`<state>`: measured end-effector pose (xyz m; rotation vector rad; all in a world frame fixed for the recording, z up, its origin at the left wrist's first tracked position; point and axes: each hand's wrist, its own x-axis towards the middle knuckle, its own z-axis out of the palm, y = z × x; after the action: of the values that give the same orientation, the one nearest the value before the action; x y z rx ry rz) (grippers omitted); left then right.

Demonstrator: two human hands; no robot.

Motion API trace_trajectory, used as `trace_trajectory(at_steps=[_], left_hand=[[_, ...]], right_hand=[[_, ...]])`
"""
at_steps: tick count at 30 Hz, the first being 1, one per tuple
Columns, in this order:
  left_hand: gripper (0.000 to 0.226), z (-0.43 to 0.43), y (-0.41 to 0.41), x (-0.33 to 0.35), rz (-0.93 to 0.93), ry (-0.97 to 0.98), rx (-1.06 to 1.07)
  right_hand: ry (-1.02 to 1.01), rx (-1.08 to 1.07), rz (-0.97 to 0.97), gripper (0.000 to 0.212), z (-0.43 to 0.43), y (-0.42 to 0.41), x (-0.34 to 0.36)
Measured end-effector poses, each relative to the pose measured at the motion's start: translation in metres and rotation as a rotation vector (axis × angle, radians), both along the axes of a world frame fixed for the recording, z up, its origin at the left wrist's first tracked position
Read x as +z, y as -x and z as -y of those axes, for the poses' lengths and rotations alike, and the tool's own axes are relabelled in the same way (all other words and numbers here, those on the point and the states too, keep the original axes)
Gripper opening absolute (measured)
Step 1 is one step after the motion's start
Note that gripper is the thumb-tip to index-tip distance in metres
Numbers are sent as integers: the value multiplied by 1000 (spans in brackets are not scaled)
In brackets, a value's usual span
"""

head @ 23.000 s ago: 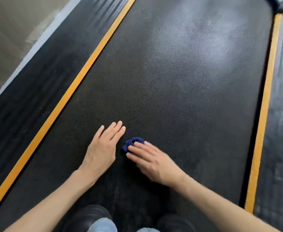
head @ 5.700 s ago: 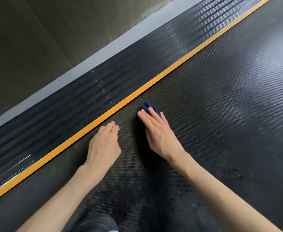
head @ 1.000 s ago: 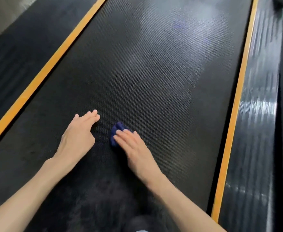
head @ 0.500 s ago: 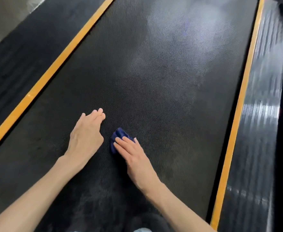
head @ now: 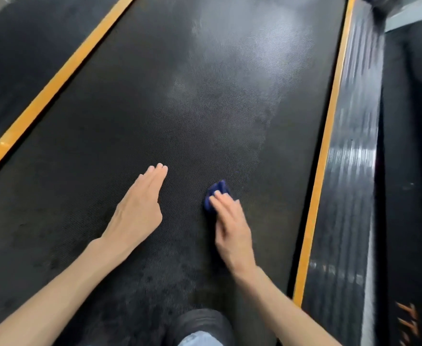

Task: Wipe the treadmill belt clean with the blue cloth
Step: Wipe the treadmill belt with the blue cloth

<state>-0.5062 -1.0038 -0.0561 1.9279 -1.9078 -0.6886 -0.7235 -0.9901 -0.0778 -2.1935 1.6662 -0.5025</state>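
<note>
Rightward, the right hand [head: 232,228] has slid the crumpled blue cloth [head: 217,189] over the black textured treadmill belt [head: 180,108], its grip flat, fingers straight, pressing it; the left hand [head: 137,211] lies flat, well apart.

My right hand [head: 232,231] hides most of the blue cloth [head: 218,189]. The side rail [head: 349,171] is smeared; what seems my shoe [head: 200,323] is cropped.

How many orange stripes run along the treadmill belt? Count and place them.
2. The left orange stripe borders the treadmill belt on its left edge; the right orange stripe borders its right edge, nearer the blue cloth. None seems hidden.
</note>
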Motion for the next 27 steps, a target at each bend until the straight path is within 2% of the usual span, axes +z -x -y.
trace_trajectory(at_steps=[3, 4, 5, 8, 10, 11, 14, 15, 17, 19, 21, 23, 25, 27], left_hand=[[79, 7, 5, -9, -14, -1, -49], [77, 9, 6, -10, -11, 1, -76], [73, 11, 7, -12, -7, 2, -103], [71, 9, 6, -12, 12, -12, -160], [78, 7, 2, -13, 11, -16, -171], [81, 6, 0, -14, 4, -27, -161], [83, 6, 1, -12, -8, -61, -128], [82, 6, 2, -11, 3, -64, -124], [78, 9, 3, -9, 16, -77, -100], [76, 12, 1, -6, -2, -97, -34], [74, 12, 3, -3, -3, -105, 4], [73, 10, 7, -1, 8, -99, 4], [75, 11, 8, 1, 17, -106, -26], [80, 12, 4, 1, 14, -131, -55]], right_hand=[[-3, 468, -77, 43, -39, 4, 1], [27, 533, -114, 41, -32, 21, -1], [43, 499, -130, 39, -21, 41, -2], [60, 89, -120, 46, 25, 102, -3], [26, -31, -171, 54, 59, 122, 0], [11, -113, -167, 54, 76, 123, 0], [-2, -519, 19, 40, 115, 97, 6], [32, -527, 37, 38, 113, 85, 7], [75, -249, -18, 41, 76, 65, 4], [33, 166, -81, 45, 17, 53, 3], [-10, 547, -163, 40, -25, 59, 3], [24, 770, -199, 40, -18, 72, 4], [99, 660, -164, 38, 22, 81, 0], [134, 283, -156, 38, 83, 92, -8]])
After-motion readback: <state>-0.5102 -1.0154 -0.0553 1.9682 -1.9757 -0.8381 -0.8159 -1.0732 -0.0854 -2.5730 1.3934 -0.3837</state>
